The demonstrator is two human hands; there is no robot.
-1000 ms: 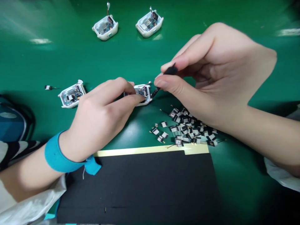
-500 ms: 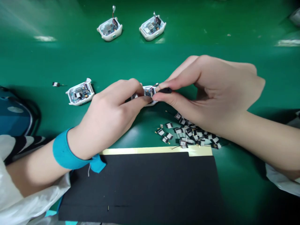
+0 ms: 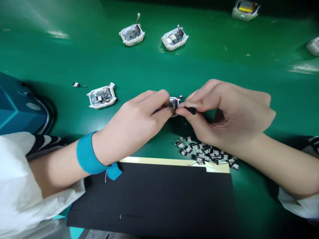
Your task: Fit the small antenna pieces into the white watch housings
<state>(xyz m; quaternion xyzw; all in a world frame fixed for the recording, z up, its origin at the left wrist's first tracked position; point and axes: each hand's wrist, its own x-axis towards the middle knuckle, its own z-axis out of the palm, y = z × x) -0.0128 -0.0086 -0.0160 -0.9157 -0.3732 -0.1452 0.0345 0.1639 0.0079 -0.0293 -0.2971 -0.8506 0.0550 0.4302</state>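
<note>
Basically both hands on one small white case (image 3: 174, 102)

Reading directions off a clock centred on that white case, 12 at the top of the view. Sitting low over the green table (image 3: 211, 63), mostly covered by fingers.

Left hand (image 3: 134, 121) closed on the 9 o'clock side, gripping it, with the exact contact tucked out of sight. Right hand (image 3: 229, 106) in from 3 o'clock, pinching a short black piece (image 3: 191, 110) right by the near end. Can't tell what kind of piece, or whether touching the board (image 3: 173, 104).

Handling-wise, probably light, stiff and a bit slick, judging by the smooth plastic look. Likely fragile inside though, with bare circuitry plus a thin lead (image 3: 179, 97) poking up around 2 o'clock. Best held by the outer side walls, well off the board and lead. Black piece probably featherweight too, best pinched by the thick end.

Orientation: circuit side up, long axis seemingly 9 to 3, but too hidden for certainty. Black piece also roughly 9 to 3, thick end tipped a touch toward 4, other end toward the white case.

Round about: second case (image 3: 101, 97) at 9, stray part (image 3: 76, 85) farther out that way, third case (image 3: 132, 36) at 11, fourth case (image 3: 174, 39) at 12, heap of tiny parts (image 3: 208, 151) at 5, black mat (image 3: 154, 199) at 6 to 7.
</note>
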